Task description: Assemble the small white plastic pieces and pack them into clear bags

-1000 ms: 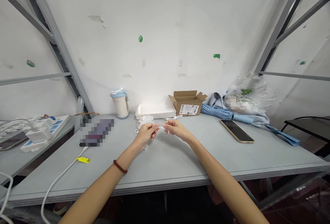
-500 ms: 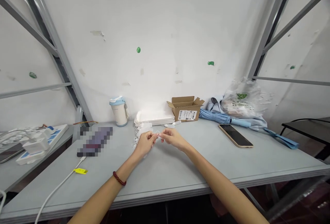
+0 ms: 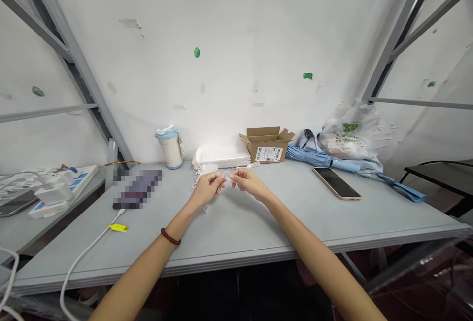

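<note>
Over the middle of the table, my left hand (image 3: 209, 189) and my right hand (image 3: 247, 183) face each other, thumb and forefinger of each pinched. Between the fingertips runs a thin whitish loop (image 3: 226, 175), gripped from both sides; its exact kind is too small to make out. Below my left hand a small white piece (image 3: 206, 208) shows, partly hidden by it. Behind the hands lies a stack of flat white pieces (image 3: 221, 157). Thin white loops (image 3: 195, 175) stick out from the stack's left front, partly covered by my left hand.
An open cardboard box (image 3: 266, 144) and a lidded cup (image 3: 170, 148) stand along the wall. On the right are a phone (image 3: 336, 183), a folded blue umbrella (image 3: 310, 156) and a plastic bag (image 3: 347, 131). At left lie a blurred-out device (image 3: 138, 189), its white cable (image 3: 86, 252) and a power strip (image 3: 70, 193).
The fingertips have drawn slightly apart, and the loop between them shows more clearly. The view has tilted down a little, so the table's surroundings sit higher.
</note>
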Demonstrator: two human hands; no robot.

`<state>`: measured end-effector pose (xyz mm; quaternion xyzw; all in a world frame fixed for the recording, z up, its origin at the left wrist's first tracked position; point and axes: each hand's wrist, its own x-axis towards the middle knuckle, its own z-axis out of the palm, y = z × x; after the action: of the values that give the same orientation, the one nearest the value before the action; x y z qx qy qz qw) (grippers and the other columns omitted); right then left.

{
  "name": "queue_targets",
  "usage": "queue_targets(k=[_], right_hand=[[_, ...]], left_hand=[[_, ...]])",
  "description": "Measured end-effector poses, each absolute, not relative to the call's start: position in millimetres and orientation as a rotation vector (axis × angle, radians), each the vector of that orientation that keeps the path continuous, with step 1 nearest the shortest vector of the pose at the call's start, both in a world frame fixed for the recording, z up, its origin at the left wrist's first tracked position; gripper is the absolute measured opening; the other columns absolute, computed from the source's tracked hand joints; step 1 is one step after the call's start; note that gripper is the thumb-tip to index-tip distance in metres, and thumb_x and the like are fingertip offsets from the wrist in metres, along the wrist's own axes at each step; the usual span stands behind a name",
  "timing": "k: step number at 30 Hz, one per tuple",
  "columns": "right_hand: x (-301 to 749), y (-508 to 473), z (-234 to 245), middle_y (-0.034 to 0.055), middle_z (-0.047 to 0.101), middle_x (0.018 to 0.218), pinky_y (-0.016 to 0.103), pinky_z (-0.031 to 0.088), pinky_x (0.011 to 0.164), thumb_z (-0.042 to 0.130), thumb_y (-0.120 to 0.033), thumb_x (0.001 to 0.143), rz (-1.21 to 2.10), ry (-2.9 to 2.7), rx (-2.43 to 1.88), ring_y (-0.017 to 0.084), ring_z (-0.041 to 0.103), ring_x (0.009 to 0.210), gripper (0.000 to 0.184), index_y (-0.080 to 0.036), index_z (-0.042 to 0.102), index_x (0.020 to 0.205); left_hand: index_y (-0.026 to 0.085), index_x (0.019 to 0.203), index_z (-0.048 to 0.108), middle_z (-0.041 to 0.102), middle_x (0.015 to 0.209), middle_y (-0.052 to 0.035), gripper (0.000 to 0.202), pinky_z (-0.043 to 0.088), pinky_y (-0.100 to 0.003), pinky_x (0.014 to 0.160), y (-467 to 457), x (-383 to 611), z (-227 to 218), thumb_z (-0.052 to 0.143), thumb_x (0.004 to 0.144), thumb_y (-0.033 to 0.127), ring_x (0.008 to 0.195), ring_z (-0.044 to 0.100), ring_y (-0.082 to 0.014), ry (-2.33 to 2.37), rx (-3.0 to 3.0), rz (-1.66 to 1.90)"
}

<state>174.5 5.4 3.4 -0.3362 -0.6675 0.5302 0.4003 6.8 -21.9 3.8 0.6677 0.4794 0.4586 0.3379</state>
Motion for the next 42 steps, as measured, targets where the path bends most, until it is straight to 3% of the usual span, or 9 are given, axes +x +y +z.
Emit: queue_targets(k=[6, 35, 39, 42], right_hand=[[172.7, 6.2, -1.0, -0.0030, 0.056, 0.059, 0.022, 0.021, 0.044, 0.064, -0.052, 0.069, 1.450, -1.637, -0.804, 0.005, 0.029, 0.044, 0.036, -0.018, 0.050, 0.069], [171.9, 9.4, 3.1, -0.0020, 0.055, 0.065, 0.023, 0.030, 0.045, 0.061, -0.053, 0.073, 1.433, -1.736, -0.716, 0.005, 0.033, 0.045, 0.036, -0.018, 0.053, 0.075], [181.9, 26.2, -5.5, -0.0016, 0.052, 0.062, 0.025, 0.032, 0.046, 0.047, -0.054, 0.082, 1.163, -1.727, -0.955, 0.008, 0.036, 0.045, 0.038, -0.018, 0.053, 0.074], [193.3, 44.0, -19.2, 0.0024, 0.057, 0.069, 0.028, 0.039, 0.058, 0.047, -0.040, 0.085, 0.659, -1.788, -1.180, 0.013, 0.049, 0.059, 0.027, -0.017, 0.055, 0.073]], left_hand=[[0.017, 0.060, 0.056, 0.053, 0.051, 0.0012, 0.031, 0.037, -0.023, 0.049, -21.8, 5.7, 2.2, 0.050, 0.076, 0.042, 0.046, 0.046, -0.0101, 1.301, 1.832, 1.237], [0.014, 0.061, 0.059, 0.054, 0.055, 0.0013, 0.029, 0.035, -0.021, 0.046, -21.5, -12.9, 21.9, 0.066, 0.066, 0.042, 0.047, 0.044, -0.0076, 1.219, 1.631, 1.158], [0.014, 0.059, 0.058, 0.053, 0.055, 0.0015, 0.028, 0.032, -0.020, 0.046, -18.2, -42.9, 28.4, 0.068, 0.064, 0.040, 0.048, 0.043, -0.0071, 1.211, 1.484, 1.262], [0.014, 0.059, 0.058, 0.052, 0.056, 0.0018, 0.027, 0.030, -0.021, 0.047, -17.3, -71.7, 33.1, 0.069, 0.064, 0.038, 0.047, 0.040, -0.0062, 1.241, 1.419, 1.209]])
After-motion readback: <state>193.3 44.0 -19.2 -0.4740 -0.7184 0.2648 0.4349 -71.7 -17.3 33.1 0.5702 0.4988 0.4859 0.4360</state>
